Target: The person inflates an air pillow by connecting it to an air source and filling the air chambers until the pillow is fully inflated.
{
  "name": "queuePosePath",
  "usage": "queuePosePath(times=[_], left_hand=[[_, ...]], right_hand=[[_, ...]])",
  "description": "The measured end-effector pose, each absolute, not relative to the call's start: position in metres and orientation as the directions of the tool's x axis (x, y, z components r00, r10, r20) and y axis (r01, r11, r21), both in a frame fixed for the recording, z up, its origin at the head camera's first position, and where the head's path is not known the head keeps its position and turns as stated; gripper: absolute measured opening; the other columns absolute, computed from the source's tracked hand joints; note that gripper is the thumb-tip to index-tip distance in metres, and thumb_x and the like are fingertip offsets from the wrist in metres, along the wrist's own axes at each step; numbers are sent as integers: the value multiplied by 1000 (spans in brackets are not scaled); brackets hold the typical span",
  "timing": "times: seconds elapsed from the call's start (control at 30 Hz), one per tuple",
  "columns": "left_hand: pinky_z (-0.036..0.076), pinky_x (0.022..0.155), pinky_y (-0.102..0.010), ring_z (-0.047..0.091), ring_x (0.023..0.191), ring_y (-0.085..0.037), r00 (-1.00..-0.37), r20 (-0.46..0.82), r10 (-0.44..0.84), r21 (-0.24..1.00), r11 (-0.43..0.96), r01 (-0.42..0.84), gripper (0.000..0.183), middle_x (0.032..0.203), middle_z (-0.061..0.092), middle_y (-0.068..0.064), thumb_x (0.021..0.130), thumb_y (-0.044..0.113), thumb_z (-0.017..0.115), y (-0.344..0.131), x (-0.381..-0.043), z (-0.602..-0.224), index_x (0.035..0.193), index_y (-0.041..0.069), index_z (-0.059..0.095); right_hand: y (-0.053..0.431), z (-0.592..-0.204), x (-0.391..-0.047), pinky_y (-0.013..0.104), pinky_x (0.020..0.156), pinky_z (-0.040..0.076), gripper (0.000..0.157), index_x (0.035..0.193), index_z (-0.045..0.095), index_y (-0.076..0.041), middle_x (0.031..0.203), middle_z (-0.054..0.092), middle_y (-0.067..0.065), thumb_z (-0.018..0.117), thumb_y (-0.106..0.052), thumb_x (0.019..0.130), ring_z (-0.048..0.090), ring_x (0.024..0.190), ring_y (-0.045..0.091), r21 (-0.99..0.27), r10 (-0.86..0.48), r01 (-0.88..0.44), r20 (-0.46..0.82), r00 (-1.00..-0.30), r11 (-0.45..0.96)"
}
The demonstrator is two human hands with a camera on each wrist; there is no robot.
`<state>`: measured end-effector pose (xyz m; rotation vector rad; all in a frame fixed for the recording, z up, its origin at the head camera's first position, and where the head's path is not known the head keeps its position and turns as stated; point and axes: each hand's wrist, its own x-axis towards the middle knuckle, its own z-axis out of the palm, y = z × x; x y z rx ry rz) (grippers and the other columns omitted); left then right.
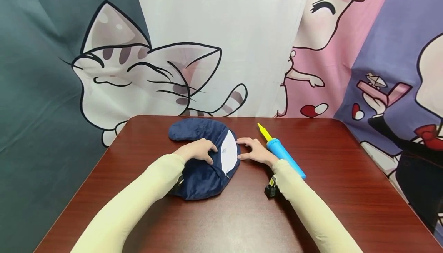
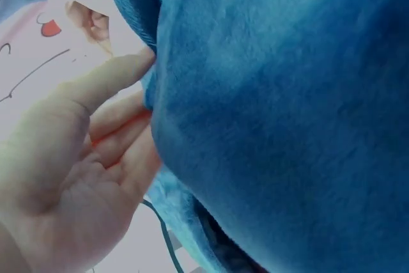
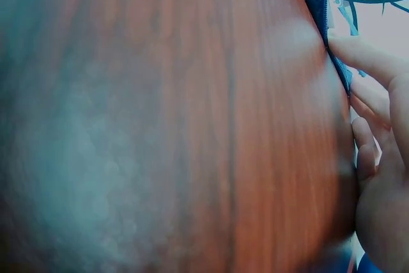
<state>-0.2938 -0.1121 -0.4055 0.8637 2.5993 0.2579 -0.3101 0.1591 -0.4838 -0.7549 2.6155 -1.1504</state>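
A navy plush U-shaped neck pillow (image 1: 204, 185) lies on the table, its curved part to the right. An unzipped opening along that curve shows a white inner layer (image 1: 229, 153) with a small faint mark. My left hand (image 1: 198, 151) rests on the plush left of the opening, thumb and index finger apart. In the left wrist view the blue fabric (image 2: 275, 94) hides its fingertips. My right hand (image 1: 257, 151) touches the opening's right edge, its thumb and index finger apart. The right wrist view has its fingers (image 3: 370, 100) against the zipper edge (image 3: 326, 27).
A blue hand pump (image 1: 285, 157) with a yellow nozzle (image 1: 264, 132) lies slanted beside my right wrist, partly behind the forearm. The reddish-brown table (image 1: 228, 226) backs onto a cartoon cloth (image 1: 221, 14). A small black device (image 1: 271, 189) is at my right wrist.
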Motion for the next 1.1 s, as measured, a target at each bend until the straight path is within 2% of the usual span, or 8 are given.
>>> queuePosePath(times=[0.07, 0.2, 0.37, 0.53, 0.63, 0.83, 0.97, 1.1], left_hand=[[53, 94, -35, 66, 108, -25, -733, -275, 622, 323, 778, 539, 47, 119, 70, -14, 77, 24, 83, -114, -301, -410, 119, 6, 70], [54, 88, -32, 67, 100, -20, -754, -260, 603, 390, 780, 489, 42, 111, 71, -11, 76, 23, 85, -114, -307, -414, 113, 6, 73], [52, 95, -35, 66, 104, -22, -792, -265, 551, 448, 797, 405, 39, 114, 71, -12, 79, 21, 83, -109, -303, -410, 112, 2, 72], [48, 101, -37, 62, 110, -25, -792, -267, 550, 431, 803, 412, 39, 114, 68, -12, 81, 23, 81, -107, -302, -410, 114, 4, 70], [48, 99, -37, 62, 108, -27, -789, -250, 561, 436, 793, 426, 46, 115, 65, -15, 79, 20, 83, -108, -302, -414, 119, 5, 68], [50, 94, -37, 64, 100, -23, -802, -231, 551, 369, 812, 452, 73, 119, 58, -13, 74, 24, 87, -112, -298, -426, 137, 10, 54], [49, 95, -39, 64, 102, -23, -805, -235, 544, 355, 819, 450, 74, 120, 58, -11, 74, 24, 87, -115, -296, -428, 138, 12, 54], [48, 96, -40, 61, 104, -25, -782, -243, 574, 351, 804, 481, 73, 119, 58, -13, 73, 23, 88, -114, -297, -427, 136, 10, 55]], right_hand=[[159, -483, -310, 58, 115, 27, 64, 144, 50, -10, 151, 45, 15, 75, -24, 87, 33, 139, 37, -732, -523, -376, 31, -852, 569], [159, -482, -311, 58, 115, 28, 64, 144, 50, -10, 151, 45, 14, 76, -24, 87, 33, 139, 37, -735, -517, -371, 32, -855, 568], [160, -483, -311, 58, 115, 27, 63, 143, 51, -11, 151, 46, 13, 76, -24, 86, 31, 140, 37, -740, -513, -362, 28, -858, 566], [161, -487, -312, 59, 115, 26, 63, 143, 52, -11, 151, 46, 12, 75, -28, 87, 31, 139, 37, -721, -518, -381, 36, -855, 579], [160, -486, -310, 59, 115, 26, 61, 142, 53, -9, 151, 46, 12, 75, -28, 87, 32, 139, 38, -713, -518, -390, 43, -854, 583], [159, -483, -305, 55, 111, 30, 61, 140, 56, -11, 150, 48, 7, 77, -31, 86, 35, 133, 34, -677, -525, -409, 39, -851, 612], [157, -484, -302, 53, 108, 33, 61, 138, 58, -12, 148, 50, 6, 78, -33, 85, 37, 129, 32, -658, -526, -425, 52, -849, 621], [156, -483, -299, 52, 106, 35, 60, 135, 61, -13, 144, 53, 6, 80, -35, 82, 39, 127, 31, -651, -511, -420, 56, -857, 632]])
